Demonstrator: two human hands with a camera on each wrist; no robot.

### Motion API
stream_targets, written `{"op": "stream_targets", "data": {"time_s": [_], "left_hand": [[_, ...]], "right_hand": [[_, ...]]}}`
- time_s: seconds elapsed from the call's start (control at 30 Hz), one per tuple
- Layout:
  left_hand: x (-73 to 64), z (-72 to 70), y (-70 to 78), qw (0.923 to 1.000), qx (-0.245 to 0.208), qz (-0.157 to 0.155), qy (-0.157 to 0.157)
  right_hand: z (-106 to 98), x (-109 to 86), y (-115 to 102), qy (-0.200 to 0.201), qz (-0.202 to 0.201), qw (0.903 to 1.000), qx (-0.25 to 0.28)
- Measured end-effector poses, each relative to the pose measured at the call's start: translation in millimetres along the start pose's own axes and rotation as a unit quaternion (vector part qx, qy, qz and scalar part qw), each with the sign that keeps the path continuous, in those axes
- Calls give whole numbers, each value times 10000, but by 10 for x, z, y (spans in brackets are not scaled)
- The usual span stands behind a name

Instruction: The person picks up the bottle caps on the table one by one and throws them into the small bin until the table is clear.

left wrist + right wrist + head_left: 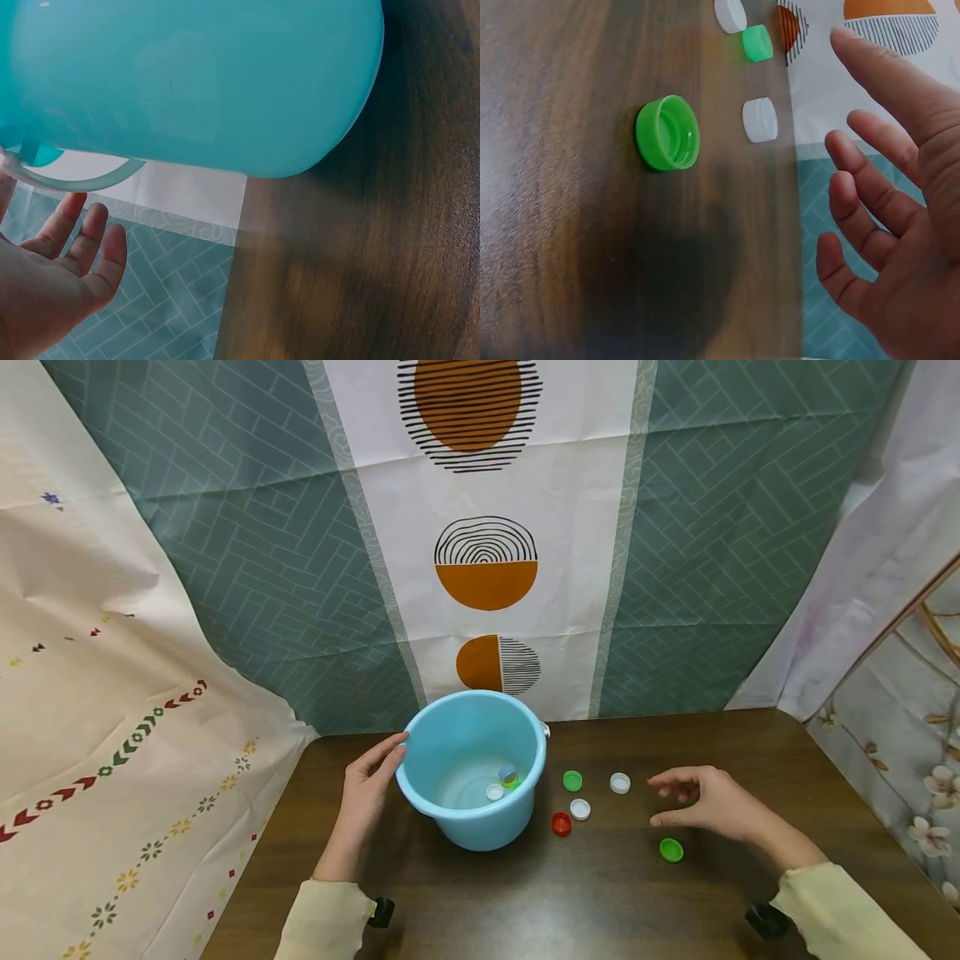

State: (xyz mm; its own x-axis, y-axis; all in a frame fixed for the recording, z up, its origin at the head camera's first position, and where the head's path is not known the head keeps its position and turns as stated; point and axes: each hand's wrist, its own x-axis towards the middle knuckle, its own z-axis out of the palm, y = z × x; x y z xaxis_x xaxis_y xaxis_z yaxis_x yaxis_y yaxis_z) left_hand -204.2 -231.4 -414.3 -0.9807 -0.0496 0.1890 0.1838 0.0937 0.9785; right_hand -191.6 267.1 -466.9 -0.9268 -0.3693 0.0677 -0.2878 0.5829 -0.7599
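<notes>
A light blue bucket (pixel 480 827) stands upright on the brown table. My left hand (pixel 372 770) pinches its rim at the left side with thumb and fingertips. In the left wrist view the other fingers (pixel 88 238) curve loosely beside the bucket's pale handle (pixel 82 182), and the thumb is hidden. Inside the bucket lie several small bottle caps (pixel 495 792). My right hand (pixel 708 802) hovers over the table with relaxed, slightly bent fingers and nothing in them. Nearest to it is a bright green cap (pixel 667 133), lying open side up just below the hand in the head view.
Between bucket and right hand lie a white cap (pixel 619 783), a lighter green cap (pixel 572 781), a second white cap (pixel 580 810) and a red cap (pixel 561 824). A patterned curtain (pixel 487 493) hangs at the table's back edge. More cloth (pixel 112 735) hangs at the left.
</notes>
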Motion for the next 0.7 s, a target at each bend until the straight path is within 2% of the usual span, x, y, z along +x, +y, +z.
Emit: {"op": "stream_targets", "data": {"time_s": [0.3, 0.53, 0.7], "left_hand": [[5, 6, 6, 10000, 55, -13, -39], [9, 7, 6, 10000, 55, -30, -62], [16, 2, 0, 10000, 44, -34, -42]], "right_hand": [[37, -42, 133, -709, 323, 9969, 96], [84, -57, 242, -1024, 391, 9939, 152], [101, -65, 293, -1162, 536, 9918, -41]]}}
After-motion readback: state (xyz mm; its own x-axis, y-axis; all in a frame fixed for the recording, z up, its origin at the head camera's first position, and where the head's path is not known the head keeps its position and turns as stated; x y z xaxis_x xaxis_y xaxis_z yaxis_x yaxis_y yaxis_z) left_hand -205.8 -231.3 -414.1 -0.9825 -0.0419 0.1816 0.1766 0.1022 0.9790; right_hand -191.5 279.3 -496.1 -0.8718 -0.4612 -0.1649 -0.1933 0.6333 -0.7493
